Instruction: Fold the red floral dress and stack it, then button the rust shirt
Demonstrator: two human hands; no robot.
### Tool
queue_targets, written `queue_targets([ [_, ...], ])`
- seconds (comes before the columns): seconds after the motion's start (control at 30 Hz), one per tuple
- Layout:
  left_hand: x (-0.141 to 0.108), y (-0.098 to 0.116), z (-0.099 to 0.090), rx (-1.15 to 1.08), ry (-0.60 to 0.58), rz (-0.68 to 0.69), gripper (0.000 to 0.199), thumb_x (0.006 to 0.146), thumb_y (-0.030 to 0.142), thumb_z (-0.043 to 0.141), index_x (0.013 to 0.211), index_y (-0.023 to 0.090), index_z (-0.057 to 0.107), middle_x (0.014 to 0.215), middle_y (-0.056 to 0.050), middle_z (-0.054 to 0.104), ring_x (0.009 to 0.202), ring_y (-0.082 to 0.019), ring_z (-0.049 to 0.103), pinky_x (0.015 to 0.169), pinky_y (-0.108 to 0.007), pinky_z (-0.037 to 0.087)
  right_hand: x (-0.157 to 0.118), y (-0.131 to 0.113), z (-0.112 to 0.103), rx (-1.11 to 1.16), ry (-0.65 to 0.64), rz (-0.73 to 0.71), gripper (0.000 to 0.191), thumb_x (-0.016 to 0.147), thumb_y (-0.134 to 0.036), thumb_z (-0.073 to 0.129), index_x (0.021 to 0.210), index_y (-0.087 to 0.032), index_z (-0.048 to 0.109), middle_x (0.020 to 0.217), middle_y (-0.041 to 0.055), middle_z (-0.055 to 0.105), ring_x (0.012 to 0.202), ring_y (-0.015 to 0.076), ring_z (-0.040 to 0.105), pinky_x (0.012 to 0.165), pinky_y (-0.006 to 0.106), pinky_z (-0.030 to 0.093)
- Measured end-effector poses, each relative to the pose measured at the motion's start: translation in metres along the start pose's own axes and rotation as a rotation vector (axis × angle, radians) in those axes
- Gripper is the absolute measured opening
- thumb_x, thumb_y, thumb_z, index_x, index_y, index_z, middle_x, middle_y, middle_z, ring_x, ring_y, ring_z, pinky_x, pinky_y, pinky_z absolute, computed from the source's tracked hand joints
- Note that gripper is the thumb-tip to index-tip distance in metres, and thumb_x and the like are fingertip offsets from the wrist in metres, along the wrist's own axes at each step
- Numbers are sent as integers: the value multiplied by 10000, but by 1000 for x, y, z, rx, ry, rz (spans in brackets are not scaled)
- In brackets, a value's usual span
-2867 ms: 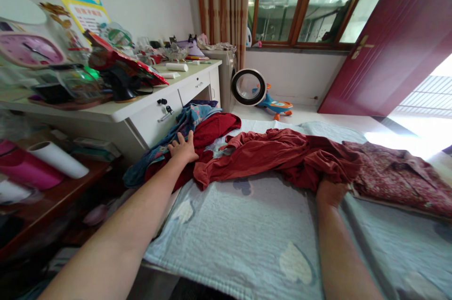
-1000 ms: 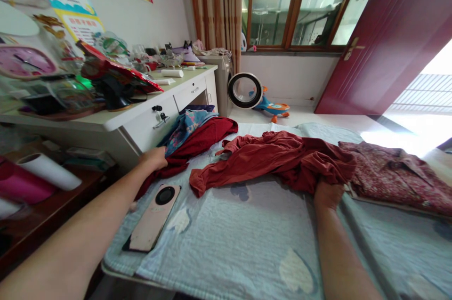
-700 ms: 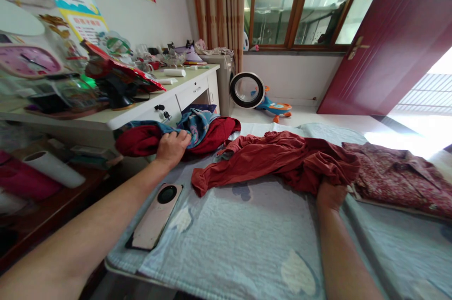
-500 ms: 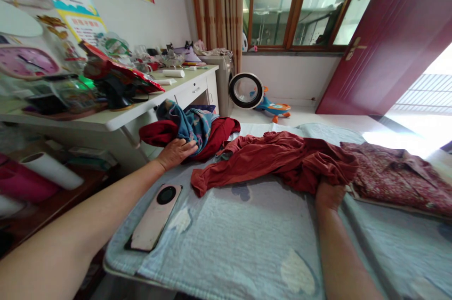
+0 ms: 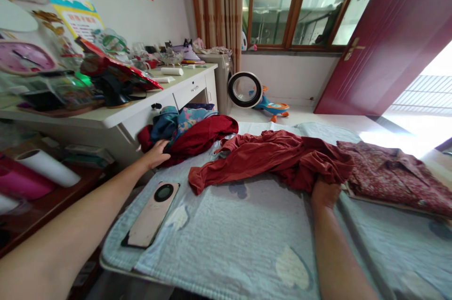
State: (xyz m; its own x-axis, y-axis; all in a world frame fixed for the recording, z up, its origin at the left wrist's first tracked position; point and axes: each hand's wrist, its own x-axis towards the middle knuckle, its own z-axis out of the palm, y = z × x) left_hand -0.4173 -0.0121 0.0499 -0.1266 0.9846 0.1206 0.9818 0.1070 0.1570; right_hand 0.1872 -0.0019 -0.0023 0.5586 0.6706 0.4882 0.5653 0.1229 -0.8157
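A rust-red garment (image 5: 254, 161) lies crumpled across the pale blue padded cover (image 5: 226, 239). My right hand (image 5: 325, 194) is at its right end, the fingers hidden under the cloth. At the back left, a dark red cloth (image 5: 205, 135) and a blue patterned cloth (image 5: 190, 121) form a heap by the desk. My left hand (image 5: 158, 154) touches the near left side of that heap, its fingertips partly hidden against the fabric. Nearer to me, a phone (image 5: 151, 215) lies face down on the cover. A folded floral garment (image 5: 399, 175) rests at the right.
A cluttered white desk (image 5: 116, 114) stands at the left, above a shelf with rolls (image 5: 49, 168). Behind are a washing machine with its round door (image 5: 245, 90) open, a blue and orange ride-on toy (image 5: 273, 106) and a dark red door (image 5: 377, 41).
My left hand has moved left and slightly down along the heap. The dark red cloth now covers more of the heap's front, and the blue cloth has shifted back. My right hand stays at the rust-red garment.
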Motion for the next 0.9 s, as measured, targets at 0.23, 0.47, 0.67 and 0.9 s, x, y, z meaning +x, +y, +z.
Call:
queue_targets([
  [0.23,-21,85,-15,277,167,-260,594,755,321,533,1332,185,507,1557,-197,250,1187,-485,513,916,-610,409,0,3,2,-81,95,-28,552,833,-471,472,1184,-90,662,1244,194,629,1245,339,522,1067,496,375],
  [0.47,-24,106,-11,325,105,-176,460,851,202,378,1288,131,501,1238,-251,561,916,-383,670,741,-518,488,0,2,3,-92,104,32,557,816,-492,480,1117,-71,685,1137,213,666,1151,365,575,992,548,421],
  [0.67,-15,67,-3,254,-1,-106,549,845,166,363,1392,145,408,1388,-228,491,1006,-344,668,803,-456,517,1,4,5,-79,119,0,505,807,-452,505,1122,-98,678,1133,189,668,1134,358,582,981,560,421],
  [0.9,-42,111,-18,317,137,-189,576,871,191,396,1444,157,367,1519,-282,289,940,-390,682,722,-514,528,0,5,4,-72,74,27,518,826,-479,467,1048,-68,691,1058,215,669,1134,389,568,946,574,425],
])
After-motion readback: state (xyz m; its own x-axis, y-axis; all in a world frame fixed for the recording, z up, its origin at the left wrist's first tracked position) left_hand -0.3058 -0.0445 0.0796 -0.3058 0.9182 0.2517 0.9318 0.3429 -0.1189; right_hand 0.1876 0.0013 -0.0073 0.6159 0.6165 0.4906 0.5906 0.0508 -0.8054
